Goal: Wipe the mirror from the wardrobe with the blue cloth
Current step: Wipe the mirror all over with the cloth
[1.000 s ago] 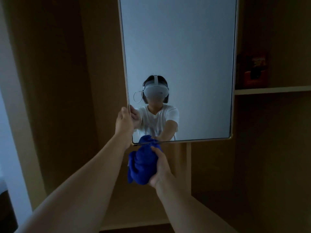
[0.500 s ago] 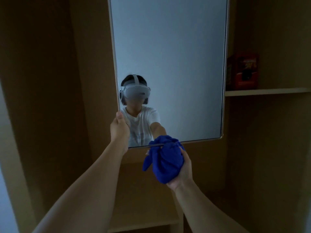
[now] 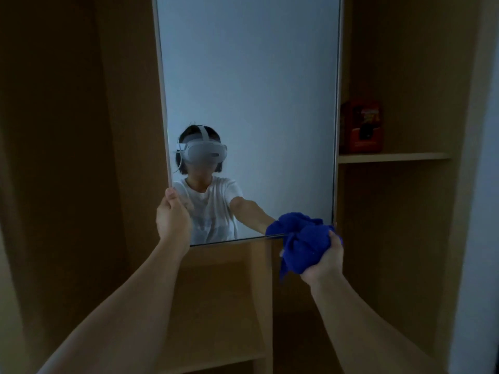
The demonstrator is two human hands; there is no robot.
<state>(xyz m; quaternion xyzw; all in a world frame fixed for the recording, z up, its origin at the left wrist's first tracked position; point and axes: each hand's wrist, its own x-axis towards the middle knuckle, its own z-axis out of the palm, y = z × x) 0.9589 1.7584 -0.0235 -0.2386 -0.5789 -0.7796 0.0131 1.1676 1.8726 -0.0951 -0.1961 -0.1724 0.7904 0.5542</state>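
A tall mirror [image 3: 253,76] with a thin pale frame stands upright in front of the wooden wardrobe. My left hand [image 3: 172,220] grips the mirror's left edge near its bottom corner. My right hand [image 3: 325,261] is closed around a bunched blue cloth [image 3: 302,247], which presses against the mirror's bottom right corner. The glass reflects a person in a white shirt wearing a headset, and the cloth's own reflection.
Wooden wardrobe panels [image 3: 81,157] surround the mirror. A shelf [image 3: 391,157] at the right carries a red box [image 3: 363,128]. Lower shelves [image 3: 216,354] sit below the mirror. A pale wall strip [image 3: 483,211] runs down the far right.
My right hand has slid the blue cloth rightward along the mirror's bottom edge, from near the left corner to the right corner. My left hand kept its grip on the left edge.
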